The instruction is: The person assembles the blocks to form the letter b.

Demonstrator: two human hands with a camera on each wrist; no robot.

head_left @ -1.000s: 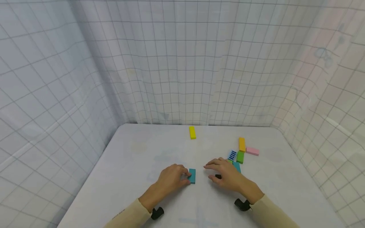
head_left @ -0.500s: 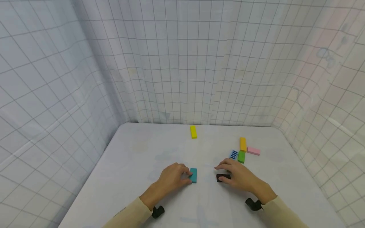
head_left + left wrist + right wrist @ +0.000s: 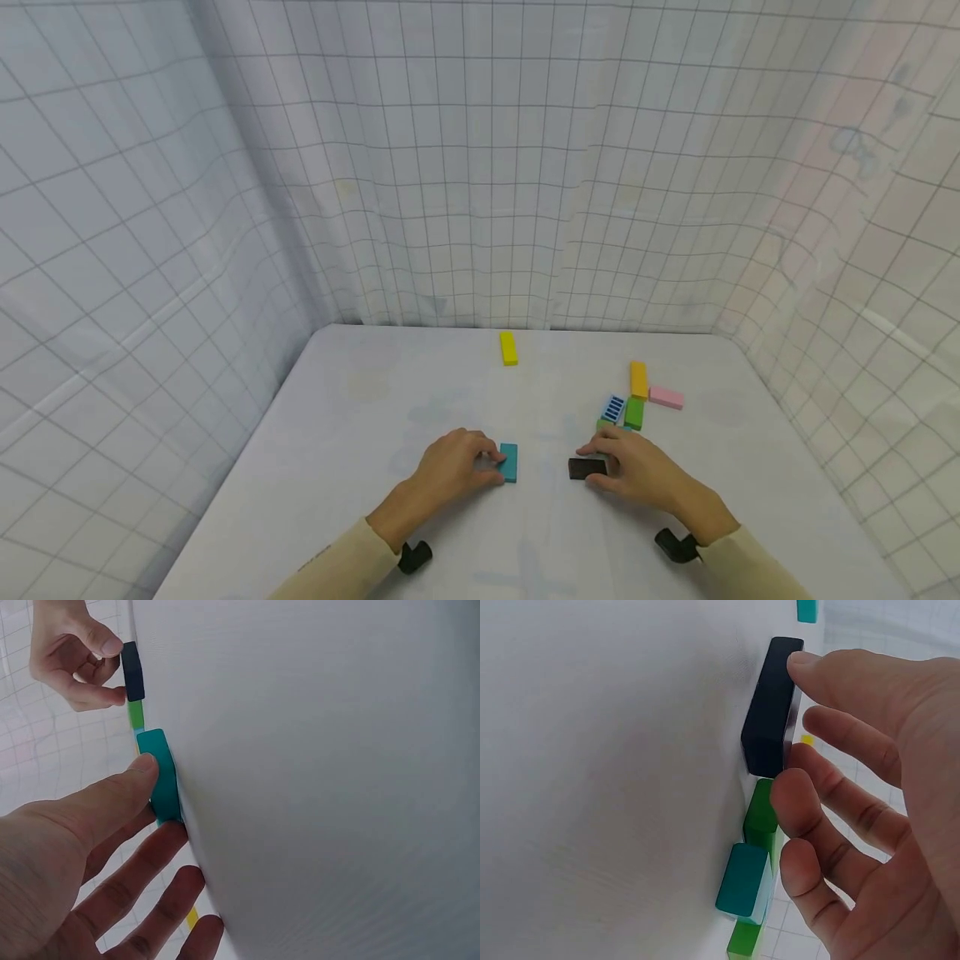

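My left hand (image 3: 452,468) pinches a teal rectangular block (image 3: 511,463) lying on the table. In the left wrist view, the thumb lies on the teal block (image 3: 165,780) near one end while a fingertip meets the other end. On the right, a black block (image 3: 581,469) sits between the thumb and fingers of my right hand (image 3: 651,473). The right wrist view has the thumb touching the top end of this black block (image 3: 771,705) and a finger at its lower end. The two blocks are apart, with a gap of table between them.
Behind the right hand lie a light blue block with dark bars (image 3: 612,409), a green block (image 3: 634,413), an orange block (image 3: 638,380) and a pink block (image 3: 666,397). Another teal block (image 3: 742,881) is partly hidden. A yellow block (image 3: 508,348) lies near the back edge.
My right hand has moved right and drawn back, uncovering the black block, and its thumb and fingers have closed toward that block's sides. The left hand has stayed on the teal block.
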